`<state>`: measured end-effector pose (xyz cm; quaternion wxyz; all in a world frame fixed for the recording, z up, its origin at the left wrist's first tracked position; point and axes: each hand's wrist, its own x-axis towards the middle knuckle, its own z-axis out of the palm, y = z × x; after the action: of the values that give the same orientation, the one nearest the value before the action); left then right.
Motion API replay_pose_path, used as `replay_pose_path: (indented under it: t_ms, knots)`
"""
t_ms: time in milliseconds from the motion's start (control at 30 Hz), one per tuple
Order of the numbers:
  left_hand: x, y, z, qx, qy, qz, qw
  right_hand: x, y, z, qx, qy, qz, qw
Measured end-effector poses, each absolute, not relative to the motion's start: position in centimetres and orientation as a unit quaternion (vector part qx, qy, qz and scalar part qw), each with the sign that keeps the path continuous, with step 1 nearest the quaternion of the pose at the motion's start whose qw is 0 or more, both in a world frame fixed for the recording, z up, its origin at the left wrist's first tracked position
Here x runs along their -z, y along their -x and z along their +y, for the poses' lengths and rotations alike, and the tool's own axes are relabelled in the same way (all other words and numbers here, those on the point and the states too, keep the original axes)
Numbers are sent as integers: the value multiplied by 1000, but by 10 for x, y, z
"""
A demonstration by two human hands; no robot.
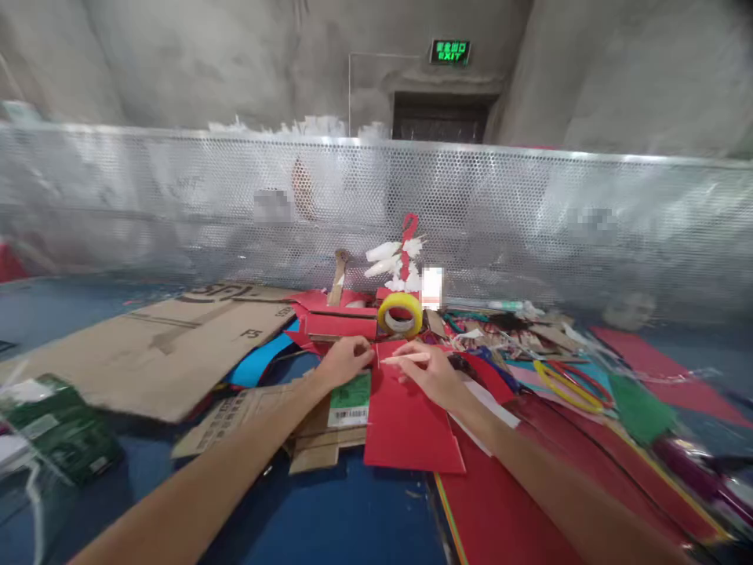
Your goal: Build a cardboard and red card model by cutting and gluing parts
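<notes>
A red card sheet (405,420) lies on the blue table in front of me. My left hand (346,359) rests on its upper left corner with the fingers curled down, pressing the sheet. My right hand (431,372) is closed on a pale thin stick (405,358), which lies level across the top of the red sheet and points toward the left hand. A yellow tape roll (400,313) stands just behind both hands.
Flattened brown cardboard (158,353) spreads to the left, with a green-labelled piece (349,399) beside the red sheet. More red sheets (529,486), coloured scraps and loops lie to the right. A green packet (59,428) sits at far left. A perforated metal screen (529,220) closes the back.
</notes>
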<state>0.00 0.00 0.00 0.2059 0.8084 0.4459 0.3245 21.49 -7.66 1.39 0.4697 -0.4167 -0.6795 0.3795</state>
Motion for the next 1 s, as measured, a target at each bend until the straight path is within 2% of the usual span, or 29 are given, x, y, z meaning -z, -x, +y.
replay_pose_path:
  t_ms: [233, 567, 1000]
  knots:
    - [3, -1, 1, -326, -805, 432, 242, -2, -214, -71, -359, 437, -689, 454]
    - [-3, 0, -8, -293, -840, 386, 243, -9, -216, -73, -372, 442, -684, 445]
    - [-2, -1, -6, -316, -820, 371, 302, -9, -217, -73, -338, 455, -696, 440]
